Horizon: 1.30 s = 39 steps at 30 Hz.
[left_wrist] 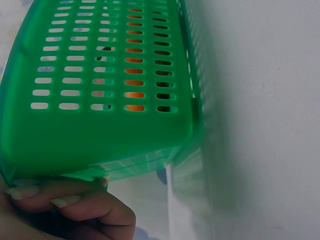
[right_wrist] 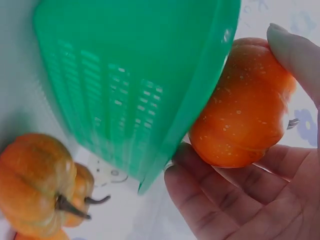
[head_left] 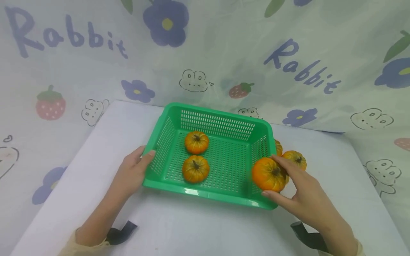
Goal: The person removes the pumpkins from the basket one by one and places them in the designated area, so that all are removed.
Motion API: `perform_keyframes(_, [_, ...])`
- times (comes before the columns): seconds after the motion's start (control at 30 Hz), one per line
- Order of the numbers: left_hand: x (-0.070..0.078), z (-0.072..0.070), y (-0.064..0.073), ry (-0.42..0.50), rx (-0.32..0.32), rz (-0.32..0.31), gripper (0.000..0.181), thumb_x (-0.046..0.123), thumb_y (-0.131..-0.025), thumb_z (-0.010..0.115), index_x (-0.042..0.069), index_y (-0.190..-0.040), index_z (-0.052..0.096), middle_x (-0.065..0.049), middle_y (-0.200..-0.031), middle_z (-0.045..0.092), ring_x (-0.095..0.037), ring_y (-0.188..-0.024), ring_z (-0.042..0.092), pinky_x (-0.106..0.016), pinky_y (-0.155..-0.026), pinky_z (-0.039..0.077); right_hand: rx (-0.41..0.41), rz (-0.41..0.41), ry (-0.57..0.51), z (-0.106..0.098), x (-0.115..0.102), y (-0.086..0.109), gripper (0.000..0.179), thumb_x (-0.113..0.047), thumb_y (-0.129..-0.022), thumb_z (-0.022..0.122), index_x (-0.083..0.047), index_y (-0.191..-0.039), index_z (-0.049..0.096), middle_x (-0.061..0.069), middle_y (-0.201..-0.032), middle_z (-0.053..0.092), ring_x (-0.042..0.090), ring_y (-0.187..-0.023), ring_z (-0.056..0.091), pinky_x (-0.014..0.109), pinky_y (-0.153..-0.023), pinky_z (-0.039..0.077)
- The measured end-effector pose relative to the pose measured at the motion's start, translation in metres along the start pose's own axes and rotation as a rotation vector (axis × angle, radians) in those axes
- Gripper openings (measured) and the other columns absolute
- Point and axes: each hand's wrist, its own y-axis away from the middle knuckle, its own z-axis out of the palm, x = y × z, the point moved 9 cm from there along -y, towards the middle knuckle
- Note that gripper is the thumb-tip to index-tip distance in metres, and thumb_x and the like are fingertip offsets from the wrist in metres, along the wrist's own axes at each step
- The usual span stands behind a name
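Note:
A green plastic basket (head_left: 221, 193) with slotted walls stands on the white table. Two small orange pumpkins, a rear one (head_left: 196, 142) and a front one (head_left: 195, 169), lie inside it toward the left. My left hand (head_left: 132, 172) grips the basket's left rim, thumb on top; curled fingers show beneath the rim in the left wrist view. Over the right rim, my right hand (head_left: 302, 193) holds another orange pumpkin (head_left: 268, 175) between thumb and fingers. In the right wrist view this pumpkin (right_wrist: 245, 110) is beside the basket's rim, its stem pointing away from the basket.
More pumpkins (head_left: 295, 159) rest on the table just right of the basket, partly hidden by the right hand and the basket wall. A printed cloth (head_left: 211, 53) with rabbits, flowers and strawberries hangs behind the white table (head_left: 192, 227).

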Motion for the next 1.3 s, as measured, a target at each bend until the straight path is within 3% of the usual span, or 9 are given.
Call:
perform_keyframes(0.07, [0.000,0.000,0.000,-0.003,0.001,-0.004,0.064,0.050,-0.113,0.038,0.005,-0.157,0.041,-0.013,-0.098,0.068,-0.024,-0.076,0.061,-0.033,-0.063,0.051,0.013,0.015,0.005,-0.003,0.004,0.004,0.092,-0.037,-0.079,0.094,-0.018,-0.156,0.047,0.007,-0.141,0.061,0.032,-0.118,0.064,0.058,-0.091,0.054])
perform_keyframes(0.17, [-0.001,-0.001,-0.001,-0.001,0.004,-0.007,0.064,0.051,-0.112,0.038,0.005,-0.157,0.041,-0.013,-0.098,0.068,-0.024,-0.076,0.060,-0.033,-0.063,0.050,0.037,0.037,0.005,-0.009,0.011,0.011,0.095,-0.034,-0.077,0.096,-0.016,-0.156,0.046,0.008,-0.139,0.062,0.032,-0.114,0.065,0.029,-0.094,0.054])
perform_keyframes(0.3, [-0.003,-0.001,-0.001,0.010,0.006,-0.005,0.063,0.051,-0.112,0.039,0.006,-0.156,0.043,-0.013,-0.098,0.068,-0.025,-0.076,0.061,-0.033,-0.062,0.051,0.073,0.078,-0.017,-0.017,0.024,0.019,0.097,-0.029,-0.075,0.098,-0.017,-0.156,0.047,0.010,-0.139,0.061,0.036,-0.111,0.065,0.002,-0.093,0.033])
perform_keyframes(0.5, [-0.005,0.000,-0.002,0.003,0.015,-0.010,0.064,0.052,-0.112,0.039,0.005,-0.156,0.043,-0.014,-0.102,0.070,-0.025,-0.077,0.063,-0.032,-0.062,0.052,0.080,0.171,-0.003,-0.023,0.041,0.027,0.098,-0.030,-0.076,0.098,-0.015,-0.156,0.045,0.014,-0.143,0.057,0.041,-0.113,0.063,0.000,-0.087,0.033])
perform_keyframes(0.63, [-0.005,0.000,-0.002,-0.003,0.014,-0.009,0.064,0.053,-0.112,0.038,0.006,-0.155,0.044,-0.014,-0.101,0.070,-0.026,-0.076,0.063,-0.032,-0.062,0.051,0.066,0.221,0.030,-0.025,0.052,0.031,0.099,-0.035,-0.079,0.095,-0.011,-0.158,0.041,0.019,-0.144,0.055,0.044,-0.115,0.061,0.028,-0.088,0.057])
perform_keyframes(0.73, [-0.005,0.000,-0.002,-0.002,0.012,-0.006,0.064,0.053,-0.112,0.038,0.005,-0.154,0.044,-0.013,-0.099,0.069,-0.025,-0.076,0.062,-0.032,-0.062,0.051,0.064,0.246,0.048,-0.026,0.062,0.036,0.100,-0.036,-0.081,0.094,-0.010,-0.159,0.038,0.020,-0.145,0.053,0.045,-0.117,0.058,0.040,-0.086,0.058])
perform_keyframes(0.87, [-0.005,-0.001,-0.002,-0.007,0.015,-0.006,0.065,0.053,-0.112,0.038,0.005,-0.155,0.044,-0.013,-0.100,0.069,-0.024,-0.076,0.061,-0.032,-0.063,0.051,0.067,0.283,0.055,-0.025,0.077,0.042,0.099,-0.034,-0.083,0.093,-0.009,-0.160,0.036,0.022,-0.148,0.050,0.046,-0.121,0.054,0.042,-0.090,0.056])
perform_keyframes(1.0, [-0.005,-0.001,-0.003,-0.011,0.020,-0.009,0.065,0.054,-0.112,0.038,0.006,-0.155,0.044,-0.013,-0.100,0.069,-0.023,-0.076,0.061,-0.032,-0.064,0.051,0.061,0.340,0.053,-0.022,0.092,0.047,0.097,-0.035,-0.085,0.090,-0.006,-0.160,0.035,0.025,-0.150,0.048,0.049,-0.124,0.051,0.067,-0.087,0.047])
perform_keyframes(1.3, [-0.005,0.000,-0.003,-0.017,0.009,-0.012,0.067,0.055,-0.111,0.038,0.005,-0.156,0.042,-0.014,-0.103,0.068,-0.025,-0.079,0.062,-0.032,-0.064,0.052,0.041,0.380,0.036,-0.016,0.115,0.052,0.095,-0.037,-0.089,0.087,0.000,-0.158,0.033,0.030,-0.149,0.045,0.053,-0.125,0.050,0.072,-0.089,0.047])
